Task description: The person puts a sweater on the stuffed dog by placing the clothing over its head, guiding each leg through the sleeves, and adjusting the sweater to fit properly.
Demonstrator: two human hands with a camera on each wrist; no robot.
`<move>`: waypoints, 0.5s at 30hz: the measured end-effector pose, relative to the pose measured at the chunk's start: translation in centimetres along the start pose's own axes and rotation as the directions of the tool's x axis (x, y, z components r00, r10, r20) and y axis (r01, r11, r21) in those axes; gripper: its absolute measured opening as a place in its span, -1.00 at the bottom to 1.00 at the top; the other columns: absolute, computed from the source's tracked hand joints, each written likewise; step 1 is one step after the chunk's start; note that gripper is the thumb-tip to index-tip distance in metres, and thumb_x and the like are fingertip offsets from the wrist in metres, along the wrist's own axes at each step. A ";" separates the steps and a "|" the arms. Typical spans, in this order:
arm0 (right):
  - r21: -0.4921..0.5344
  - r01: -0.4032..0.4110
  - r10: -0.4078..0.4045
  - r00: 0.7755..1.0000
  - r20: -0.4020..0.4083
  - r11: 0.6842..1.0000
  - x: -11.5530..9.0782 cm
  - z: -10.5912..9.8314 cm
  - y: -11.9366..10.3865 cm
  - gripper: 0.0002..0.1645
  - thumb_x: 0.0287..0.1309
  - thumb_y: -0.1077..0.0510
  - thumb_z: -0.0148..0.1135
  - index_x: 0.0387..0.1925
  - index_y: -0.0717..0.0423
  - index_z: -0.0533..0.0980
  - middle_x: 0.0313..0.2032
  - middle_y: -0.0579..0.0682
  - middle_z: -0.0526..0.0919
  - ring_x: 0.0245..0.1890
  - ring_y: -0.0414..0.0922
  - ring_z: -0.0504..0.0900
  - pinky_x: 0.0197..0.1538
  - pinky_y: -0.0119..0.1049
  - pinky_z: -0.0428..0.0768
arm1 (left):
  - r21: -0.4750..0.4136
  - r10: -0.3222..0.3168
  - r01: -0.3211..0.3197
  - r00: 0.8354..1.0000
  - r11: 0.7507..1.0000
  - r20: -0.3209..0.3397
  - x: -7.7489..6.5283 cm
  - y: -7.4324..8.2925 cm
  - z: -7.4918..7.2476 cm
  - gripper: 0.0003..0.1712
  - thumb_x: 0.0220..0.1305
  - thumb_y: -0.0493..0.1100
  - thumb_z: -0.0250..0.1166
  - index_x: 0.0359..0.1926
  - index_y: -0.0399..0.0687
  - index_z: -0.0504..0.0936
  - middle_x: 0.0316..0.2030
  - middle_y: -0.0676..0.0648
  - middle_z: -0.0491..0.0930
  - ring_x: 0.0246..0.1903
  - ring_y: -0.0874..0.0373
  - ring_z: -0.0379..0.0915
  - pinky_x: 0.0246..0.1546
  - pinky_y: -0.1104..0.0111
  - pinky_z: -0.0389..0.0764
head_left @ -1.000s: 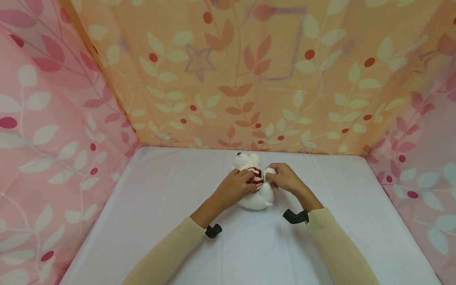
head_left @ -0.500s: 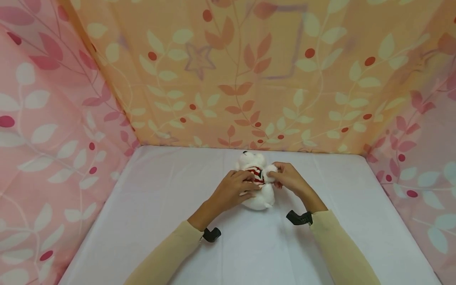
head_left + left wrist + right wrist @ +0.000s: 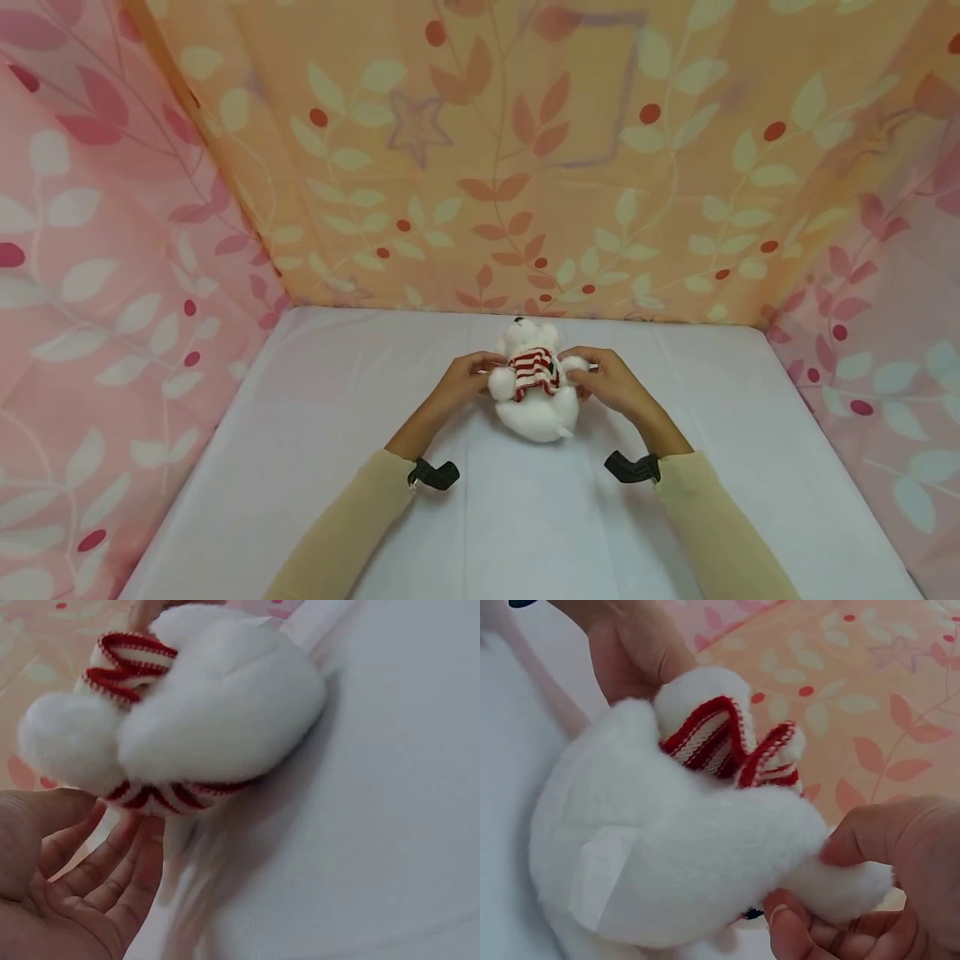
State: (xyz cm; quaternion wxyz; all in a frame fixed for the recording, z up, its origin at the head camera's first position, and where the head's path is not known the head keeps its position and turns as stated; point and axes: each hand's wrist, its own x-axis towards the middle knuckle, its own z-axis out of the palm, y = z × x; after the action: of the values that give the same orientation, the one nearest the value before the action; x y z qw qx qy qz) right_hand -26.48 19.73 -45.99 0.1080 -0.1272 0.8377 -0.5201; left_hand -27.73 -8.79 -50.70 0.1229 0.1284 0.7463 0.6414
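Observation:
A white plush teddy bear (image 3: pixel 536 417) in a red-and-white striped knit sweater (image 3: pixel 533 372) leans back at the far middle of the table, its head toward the rear wall. My left hand (image 3: pixel 459 385) holds its side by the left arm; in the left wrist view the thumb lies at the round white paw (image 3: pixel 71 742) and the fingertips touch the sweater's edge. On the other side, my right hand (image 3: pixel 609 382) pinches the other arm (image 3: pixel 847 889) between thumb and fingers. The bear's face is mostly hidden from the wrist views.
White cloth covers the table (image 3: pixel 525 525). An orange leaf-print curtain (image 3: pixel 495 167) rises right behind the bear, and pink printed curtains (image 3: pixel 112 333) close off both sides. Black camera mounts (image 3: pixel 632 467) sit at both wrists. A white tag (image 3: pixel 604 874) hangs on the bear's underside.
My left hand has moved left off the bear's front to its side, uncovering the striped sweater. The bear has shifted slightly right; my right hand keeps hold of its arm.

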 end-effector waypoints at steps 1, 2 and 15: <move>-0.004 -0.003 0.003 1.000 -0.008 1.000 0.0 0.0 0.1 -0.60 0.31 0.27 0.24 0.16 0.27 0.57 0.05 0.26 0.64 -0.41 -0.06 0.63 -0.34 -0.11 0.68 | -0.009 -0.006 0.006 1.000 1.000 0.010 0.1 -0.2 0.0 -0.62 0.38 -0.33 0.24 0.19 -0.30 0.60 -0.01 -0.26 0.66 -0.27 0.18 0.63 -0.21 0.12 0.70; -0.008 -0.014 0.014 1.000 -0.025 1.000 -0.1 0.1 0.2 -0.60 0.31 0.26 0.24 0.16 0.26 0.57 0.05 0.25 0.64 -0.39 -0.08 0.63 -0.33 -0.11 0.69 | -0.013 -0.002 0.003 1.000 1.000 0.016 0.3 -0.4 0.0 -0.61 0.37 -0.36 0.24 0.19 -0.32 0.59 -0.04 -0.26 0.67 -0.27 0.19 0.63 -0.21 0.15 0.70; 0.074 -0.184 0.193 0.971 -0.140 0.980 -0.9 1.1 1.3 -0.43 0.37 -0.16 0.26 0.07 0.25 0.52 -0.06 0.16 0.63 -0.27 -0.12 0.61 -0.28 -0.21 0.68 | -0.019 -0.137 0.140 0.984 0.990 0.113 0.6 -0.6 1.7 -0.66 0.49 -0.32 0.06 -0.06 -0.60 0.64 -0.32 -0.20 0.73 -0.42 0.21 0.63 -0.26 0.24 0.71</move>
State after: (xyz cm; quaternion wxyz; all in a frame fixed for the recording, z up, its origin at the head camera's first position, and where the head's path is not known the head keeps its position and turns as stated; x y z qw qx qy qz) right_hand -25.44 19.70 -47.61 0.0990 -0.0053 0.8355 -0.5405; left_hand -27.71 -7.07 -51.54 0.2103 0.1100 0.7367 0.6332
